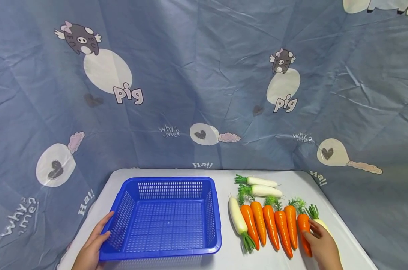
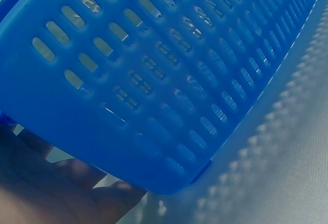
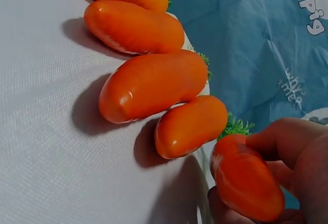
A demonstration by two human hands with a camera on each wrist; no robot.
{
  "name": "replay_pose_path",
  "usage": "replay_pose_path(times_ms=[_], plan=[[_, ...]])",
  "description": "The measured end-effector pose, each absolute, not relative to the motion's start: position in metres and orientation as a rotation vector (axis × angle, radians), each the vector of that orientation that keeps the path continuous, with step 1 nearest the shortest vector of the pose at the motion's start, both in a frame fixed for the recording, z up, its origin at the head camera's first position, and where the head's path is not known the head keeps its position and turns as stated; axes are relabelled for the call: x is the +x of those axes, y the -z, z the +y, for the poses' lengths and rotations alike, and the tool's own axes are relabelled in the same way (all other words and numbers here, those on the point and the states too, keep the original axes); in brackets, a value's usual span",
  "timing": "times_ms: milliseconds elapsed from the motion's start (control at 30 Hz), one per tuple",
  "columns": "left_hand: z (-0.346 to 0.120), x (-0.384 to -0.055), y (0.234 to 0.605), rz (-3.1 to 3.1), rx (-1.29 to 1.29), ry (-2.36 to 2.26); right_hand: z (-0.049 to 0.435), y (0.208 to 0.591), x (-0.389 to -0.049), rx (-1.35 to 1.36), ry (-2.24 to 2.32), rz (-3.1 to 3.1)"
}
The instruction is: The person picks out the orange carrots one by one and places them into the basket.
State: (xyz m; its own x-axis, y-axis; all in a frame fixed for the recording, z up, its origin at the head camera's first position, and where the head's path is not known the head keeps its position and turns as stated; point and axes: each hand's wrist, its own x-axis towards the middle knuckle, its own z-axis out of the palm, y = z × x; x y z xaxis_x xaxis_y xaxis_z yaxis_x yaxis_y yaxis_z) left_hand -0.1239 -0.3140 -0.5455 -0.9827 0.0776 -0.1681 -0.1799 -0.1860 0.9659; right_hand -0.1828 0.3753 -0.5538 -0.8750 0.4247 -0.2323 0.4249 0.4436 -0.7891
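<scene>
My left hand [image 1: 90, 243] is at the left side of a blue plastic basket [image 1: 160, 253], its thumb and a fingertip right at the rim. In the left wrist view, fingers [image 2: 77, 175] show along the edge of the basket's slotted wall [image 2: 154, 80]. On the right, my right hand [image 1: 322, 243] pinches the rightmost orange carrot [image 1: 303, 225] between thumb and fingers. Seen from the right wrist, that carrot [image 3: 246, 178] is held by its thick body. Beside it, several more carrots [image 1: 284, 228] lie in a row, green tops pointing away.
Two white radishes [image 1: 266, 191] lie behind the carrots. Another white radish [image 1: 237, 217] is between basket and carrots, leaves toward me. A further radish [image 1: 320, 223] is partly hidden behind my right hand. All rest on a white table [image 1: 224, 258] backed by a blue printed cloth [image 1: 177, 93].
</scene>
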Motion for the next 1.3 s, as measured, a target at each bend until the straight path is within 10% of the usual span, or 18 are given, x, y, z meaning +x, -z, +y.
replay_pose_path(times_ms=[1300], plan=[[-0.317,-0.122,0.546,1.852,0.033,-2.3,0.337,0.534,-0.179,0.653,1.941,2.467]])
